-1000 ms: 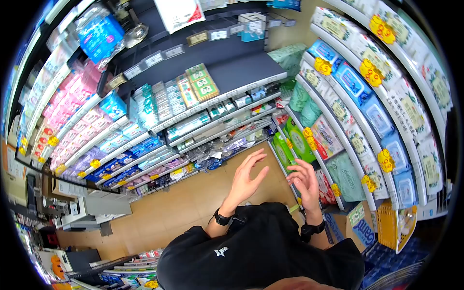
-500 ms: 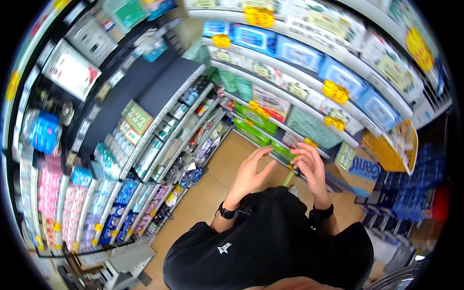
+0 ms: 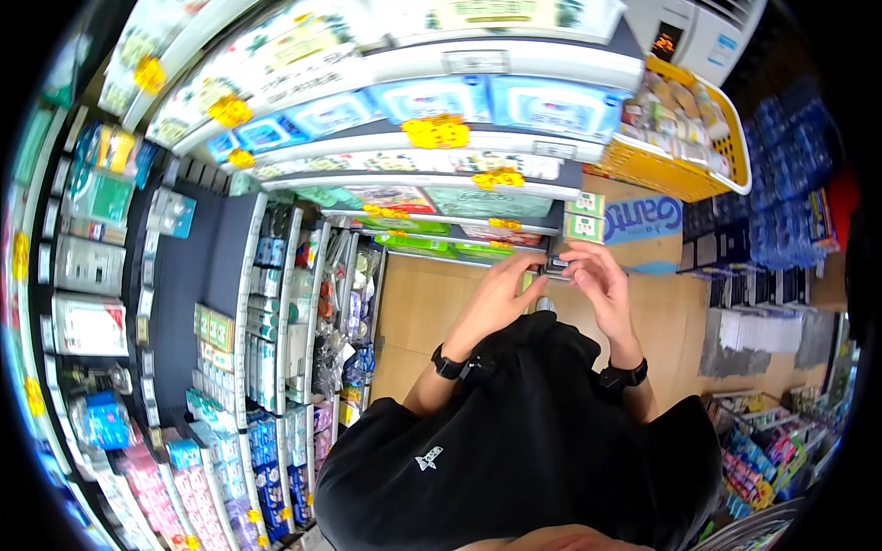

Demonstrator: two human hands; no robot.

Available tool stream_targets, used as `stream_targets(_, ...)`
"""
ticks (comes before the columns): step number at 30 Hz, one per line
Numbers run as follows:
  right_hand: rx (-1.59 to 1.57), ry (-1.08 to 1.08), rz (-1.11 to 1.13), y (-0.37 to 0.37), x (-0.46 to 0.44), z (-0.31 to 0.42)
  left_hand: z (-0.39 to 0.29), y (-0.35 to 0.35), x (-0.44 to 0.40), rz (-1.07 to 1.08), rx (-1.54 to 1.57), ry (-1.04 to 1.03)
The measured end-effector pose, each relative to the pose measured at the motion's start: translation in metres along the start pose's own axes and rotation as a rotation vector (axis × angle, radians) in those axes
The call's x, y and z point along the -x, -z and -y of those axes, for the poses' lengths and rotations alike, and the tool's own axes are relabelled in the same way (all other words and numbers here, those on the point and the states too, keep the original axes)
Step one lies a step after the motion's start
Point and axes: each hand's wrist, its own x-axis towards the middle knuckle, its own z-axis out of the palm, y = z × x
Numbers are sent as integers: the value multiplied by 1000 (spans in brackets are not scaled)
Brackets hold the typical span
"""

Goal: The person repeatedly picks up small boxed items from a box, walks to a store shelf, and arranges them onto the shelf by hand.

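We see the left hand (image 3: 501, 296) and right hand (image 3: 602, 280) hover seemingly empty, fingers parted, near green-and-white packs (image 3: 584, 204) beside the shelves (image 3: 524, 144), a free-handed step where any grip calls, we judge, for reaching farther.

In basket (image 3: 660, 180), packets (image 3: 682, 106). Behind it, appliance (image 3: 695, 39). To its left, wipes (image 3: 430, 97) on shelf (image 3: 557, 147); farther left, rack (image 3: 208, 241). On its near side, carton (image 3: 634, 220); to its right, stacked packs (image 3: 792, 170). Nearer and left of it, right hand (image 3: 597, 281); left hand (image 3: 503, 298) farther left.
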Motion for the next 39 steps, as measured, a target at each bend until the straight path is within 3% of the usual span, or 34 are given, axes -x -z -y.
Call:
stream_targets(3,28,19,-83,39,8,0,12,-43,-41,130,32,1)
stream_targets(7,28,45,-181,83,14,5,61,-110,-89,117,-84,-122)
stream_targets(9,36,31,-202,105,18,6,80,-138,-109,177,12,-19)
stream_targets(11,46,28,-214,123,19,3,111,-165,-123,163,-259,-93)
stream_targets(14,41,49,-252,141,20,9,159,-199,-142,168,-404,-63)
stream_targets(25,42,36,-254,183,13,12,198,-238,-157,156,-770,-25)
stream_targets(39,8,-21,-210,195,5,14,210,-236,-164,166,-783,-67)
